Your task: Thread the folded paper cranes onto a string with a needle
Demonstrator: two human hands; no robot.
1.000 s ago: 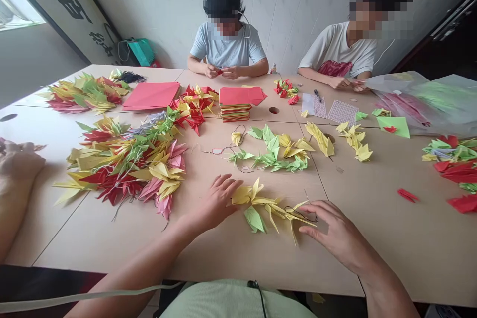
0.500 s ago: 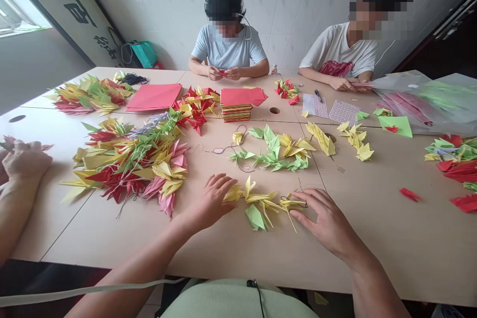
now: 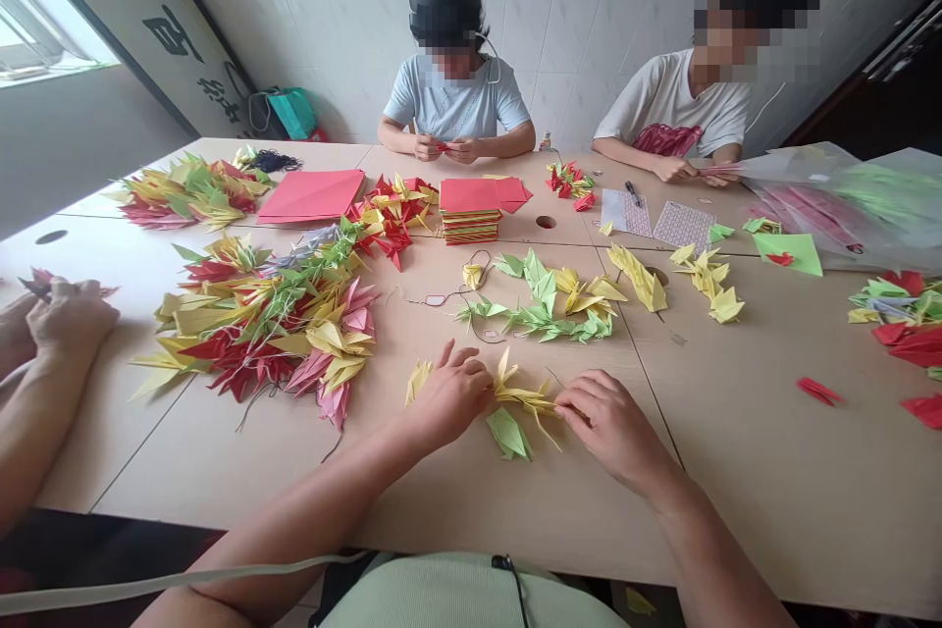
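Right now we are gathering a small cluster of yellow and green folded paper cranes [image 3: 519, 402] on the pale wooden surface [image 3: 772, 471], just in front of our body. Our left hand [image 3: 450, 392] lies palm down at the cluster's left end, fingers curled loosely over a yellow crane and touching it; one more yellow folded crane [image 3: 417, 379] sits just beside that hand, apart from the rest. Our right hand [image 3: 607, 420] presses in from the other end, fingers bent and pinched at the yellow tips. Whether it truly grips a crane or a thread we cannot tell from this angle.

We judge the step in hand to be bunching these cranes together, perhaps along a string. The next move, as we see it, calls for a light, steady pinch, since the thin paper wings would crease easily. Both forearms reach forward and angle inward, wrists low, close to the surface.

Beyond our hands lies a loose row of green and yellow cranes [image 3: 549, 299], and to the left a big heap of red, yellow, pink and green cranes [image 3: 265, 324]. A stack of red square paper [image 3: 471, 206] stands farther back. Two people sit opposite, folding, and another person's hands [image 3: 63, 319] work at the left edge.
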